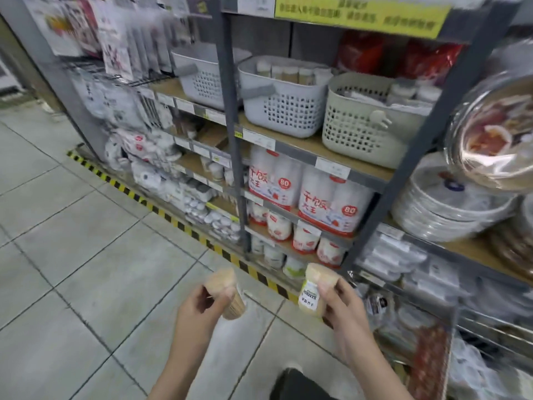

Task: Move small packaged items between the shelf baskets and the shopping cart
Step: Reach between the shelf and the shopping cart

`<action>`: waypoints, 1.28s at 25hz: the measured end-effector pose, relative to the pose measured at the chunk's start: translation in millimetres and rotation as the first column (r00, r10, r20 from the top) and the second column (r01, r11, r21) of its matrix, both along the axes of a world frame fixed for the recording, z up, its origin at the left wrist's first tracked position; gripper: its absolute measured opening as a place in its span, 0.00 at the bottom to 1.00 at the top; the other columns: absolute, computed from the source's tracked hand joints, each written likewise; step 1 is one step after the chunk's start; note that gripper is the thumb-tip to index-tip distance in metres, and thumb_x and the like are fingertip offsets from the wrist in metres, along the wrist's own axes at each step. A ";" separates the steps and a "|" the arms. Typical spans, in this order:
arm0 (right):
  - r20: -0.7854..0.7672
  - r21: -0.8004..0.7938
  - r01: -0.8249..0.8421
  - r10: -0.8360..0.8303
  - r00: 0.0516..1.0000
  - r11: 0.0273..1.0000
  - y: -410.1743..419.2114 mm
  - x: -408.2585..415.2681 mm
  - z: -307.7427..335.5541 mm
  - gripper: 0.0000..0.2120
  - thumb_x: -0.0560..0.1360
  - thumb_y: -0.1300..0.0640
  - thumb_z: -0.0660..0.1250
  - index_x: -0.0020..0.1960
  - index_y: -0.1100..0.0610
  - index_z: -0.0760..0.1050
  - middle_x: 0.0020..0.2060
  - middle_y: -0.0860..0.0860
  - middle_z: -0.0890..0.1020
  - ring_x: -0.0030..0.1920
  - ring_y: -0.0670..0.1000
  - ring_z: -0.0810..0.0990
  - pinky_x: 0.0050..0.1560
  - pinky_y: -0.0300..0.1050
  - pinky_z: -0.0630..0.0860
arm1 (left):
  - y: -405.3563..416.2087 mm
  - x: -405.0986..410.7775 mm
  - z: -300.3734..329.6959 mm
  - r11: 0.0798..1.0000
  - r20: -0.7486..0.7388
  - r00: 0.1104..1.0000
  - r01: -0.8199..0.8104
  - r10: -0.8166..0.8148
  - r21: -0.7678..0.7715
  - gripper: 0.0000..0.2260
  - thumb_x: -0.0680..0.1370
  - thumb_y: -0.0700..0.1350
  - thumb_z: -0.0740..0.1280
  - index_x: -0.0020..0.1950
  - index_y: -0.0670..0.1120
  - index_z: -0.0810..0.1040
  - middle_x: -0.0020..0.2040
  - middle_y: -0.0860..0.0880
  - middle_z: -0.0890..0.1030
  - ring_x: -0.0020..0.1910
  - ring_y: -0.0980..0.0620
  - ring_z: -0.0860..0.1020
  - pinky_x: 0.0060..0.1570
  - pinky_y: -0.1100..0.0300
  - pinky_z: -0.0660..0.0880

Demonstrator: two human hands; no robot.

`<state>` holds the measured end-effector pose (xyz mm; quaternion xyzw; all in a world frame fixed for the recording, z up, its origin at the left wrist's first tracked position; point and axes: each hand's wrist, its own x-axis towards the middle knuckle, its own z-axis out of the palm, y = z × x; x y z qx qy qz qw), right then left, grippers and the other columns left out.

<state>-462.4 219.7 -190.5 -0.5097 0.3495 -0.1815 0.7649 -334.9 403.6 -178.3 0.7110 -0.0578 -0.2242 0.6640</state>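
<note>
Two toothpick jars held low in front of the shelves

The left hand (202,306) grips a clear toothpick jar (227,295), fingers curled round it; the right hand (343,304) grips a labelled jar (314,290) the same way. Both sit above the tiled floor (72,241), well below the grey basket (285,111) and beige basket (360,131) on the shelf

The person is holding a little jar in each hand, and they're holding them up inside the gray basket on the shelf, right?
Not quite. Each hand, left and right, does hold a little jar, but the head view shows them low over the floor, well below the gray basket.
</note>
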 end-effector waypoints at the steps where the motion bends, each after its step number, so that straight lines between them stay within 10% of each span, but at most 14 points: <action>1: -0.001 -0.014 -0.006 0.006 1.000 1.000 -8.5 9.7 1.8 0.33 0.53 0.39 0.79 0.54 0.51 0.79 0.50 0.50 0.85 0.52 0.52 0.83 0.55 0.54 0.77 | -12.3 8.8 4.4 1.000 0.003 1.000 0.025 -0.025 -0.013 0.06 0.74 0.43 0.70 0.51 0.46 0.80 0.44 0.50 0.83 0.43 0.58 0.81 0.38 0.68 0.75; 7: -0.005 -0.088 0.007 -0.008 1.000 0.996 -74.1 102.9 14.2 0.11 0.70 0.56 0.70 0.52 0.52 0.78 0.43 0.47 0.85 0.46 0.49 0.84 0.51 0.51 0.80 | -90.1 100.0 25.9 0.995 0.022 0.998 0.063 -0.062 -0.077 0.09 0.73 0.45 0.70 0.52 0.49 0.80 0.45 0.54 0.84 0.45 0.56 0.82 0.44 0.60 0.77; 18: 0.121 -0.234 -0.004 0.033 0.992 0.972 -175.9 226.2 74.4 0.16 0.65 0.52 0.73 0.52 0.54 0.78 0.46 0.49 0.85 0.50 0.50 0.83 0.47 0.45 0.80 | -187.5 244.3 58.4 0.992 0.005 0.999 0.038 -0.038 -0.117 0.07 0.71 0.48 0.72 0.48 0.50 0.80 0.42 0.52 0.85 0.44 0.52 0.81 0.45 0.55 0.77; 32: 0.303 -0.500 0.332 -0.197 0.932 0.800 -231.7 345.7 154.7 0.26 0.59 0.46 0.73 0.56 0.46 0.76 0.50 0.43 0.83 0.52 0.45 0.81 0.51 0.41 0.79 | -323.0 404.8 149.9 0.849 0.478 0.764 0.525 -0.433 -0.069 0.11 0.68 0.54 0.70 0.47 0.52 0.80 0.43 0.54 0.84 0.43 0.58 0.81 0.41 0.66 0.75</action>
